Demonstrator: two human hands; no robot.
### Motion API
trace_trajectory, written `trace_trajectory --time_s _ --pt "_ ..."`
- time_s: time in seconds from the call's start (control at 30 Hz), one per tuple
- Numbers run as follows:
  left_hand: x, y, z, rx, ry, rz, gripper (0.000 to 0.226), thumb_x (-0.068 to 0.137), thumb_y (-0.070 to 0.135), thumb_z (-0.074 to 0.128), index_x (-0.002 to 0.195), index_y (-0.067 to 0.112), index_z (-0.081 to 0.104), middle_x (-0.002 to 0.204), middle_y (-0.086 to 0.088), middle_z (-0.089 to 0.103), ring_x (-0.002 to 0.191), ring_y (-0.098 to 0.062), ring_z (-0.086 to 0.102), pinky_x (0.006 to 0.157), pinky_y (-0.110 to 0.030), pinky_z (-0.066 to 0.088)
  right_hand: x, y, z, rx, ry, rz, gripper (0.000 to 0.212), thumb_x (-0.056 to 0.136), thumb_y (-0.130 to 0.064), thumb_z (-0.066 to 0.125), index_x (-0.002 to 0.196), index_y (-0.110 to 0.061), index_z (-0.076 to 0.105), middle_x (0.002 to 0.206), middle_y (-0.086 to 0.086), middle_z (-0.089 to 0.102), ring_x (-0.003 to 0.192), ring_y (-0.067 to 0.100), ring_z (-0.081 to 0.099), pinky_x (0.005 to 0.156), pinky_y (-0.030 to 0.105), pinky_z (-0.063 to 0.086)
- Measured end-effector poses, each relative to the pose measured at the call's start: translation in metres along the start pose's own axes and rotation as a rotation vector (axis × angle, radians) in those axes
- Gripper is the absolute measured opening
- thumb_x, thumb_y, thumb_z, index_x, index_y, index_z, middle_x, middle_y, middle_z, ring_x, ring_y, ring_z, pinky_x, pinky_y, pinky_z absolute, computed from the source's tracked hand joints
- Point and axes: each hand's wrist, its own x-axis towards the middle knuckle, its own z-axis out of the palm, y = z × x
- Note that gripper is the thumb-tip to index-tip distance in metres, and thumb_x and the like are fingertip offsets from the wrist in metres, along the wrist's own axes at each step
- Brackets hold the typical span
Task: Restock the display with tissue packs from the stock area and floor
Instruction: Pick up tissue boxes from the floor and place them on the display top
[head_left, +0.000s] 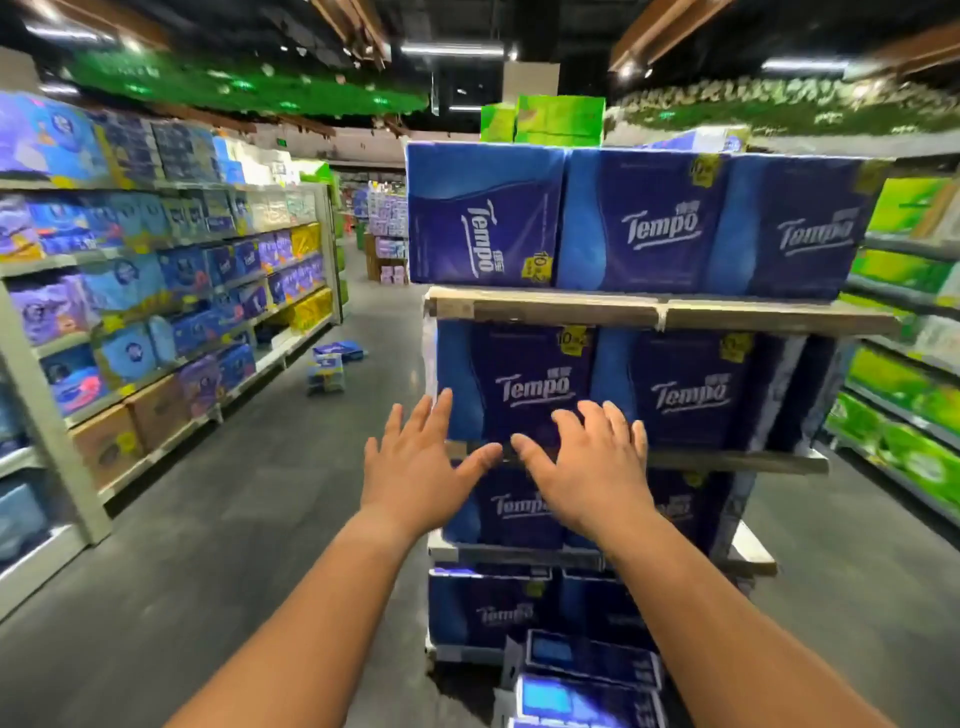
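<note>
Both hands reach toward the display shelf (670, 312) with fingers spread and holding nothing: the left hand (415, 467) and the right hand (587, 462) cover the lower front of a blue tissue pack (519, 384) on the second tier, though contact is hard to tell. More packs on the floor (587, 675) at the display's foot are cut off by the picture's bottom edge. Two loose packs (332, 364) down the aisle are too blurred to read.

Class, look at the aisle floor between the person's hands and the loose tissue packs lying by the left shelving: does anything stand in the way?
Nothing visible does. Bare floor runs from the left hand to the floor packs.
</note>
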Motion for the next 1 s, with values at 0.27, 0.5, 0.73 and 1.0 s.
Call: trace_trajectory --time_s 0.27,0.5,0.73,1.0 --pt "-0.17 0.053 0.048 0.042 -0.123 -0.043 0.096 0.085 0.084 0.036 0.162 0.032 0.01 0.169 0.004 0.016 0.156 -0.03 0.01 0.121 -0.055 0.021 -0.172 0.092 -0.003 -0.016 -0.132 0.097 0.075 0.095 -0.075 0.034 0.149 -0.023 0.043 0.162 0.007 0.032 0.153 0.031 0.015 0.124 0.056 0.008" --pt "-0.289 0.057 0.085 0.085 -0.283 -0.013 0.099 0.084 0.085 0.039 0.161 0.028 0.015 0.168 0.001 0.022 0.154 -0.03 0.017 0.119 -0.058 0.025 -0.303 0.121 0.021 -0.034 -0.208 0.208 0.073 0.093 -0.074 0.039 0.144 -0.023 0.048 0.156 0.007 0.04 0.149 0.032 0.024 0.123 0.056 0.013" --pt "-0.381 0.042 0.099 0.108 -0.385 0.017 0.1 0.083 0.086 0.041 0.161 0.029 0.016 0.167 0.004 0.024 0.153 -0.026 0.02 0.117 -0.056 0.029 -0.414 0.122 0.041 -0.072 -0.354 0.268 0.073 0.091 -0.072 0.048 0.145 -0.024 0.046 0.155 0.008 0.039 0.149 0.033 0.023 0.122 0.057 0.011" --pt "-0.433 0.043 0.098 0.117 -0.447 0.05 0.099 0.084 0.083 0.046 0.161 0.03 0.012 0.168 0.001 0.022 0.154 -0.029 0.018 0.118 -0.057 0.026 -0.476 0.139 0.042 -0.084 -0.399 0.307 0.072 0.09 -0.072 0.049 0.145 -0.025 0.045 0.158 0.007 0.035 0.151 0.033 0.021 0.121 0.057 0.012"
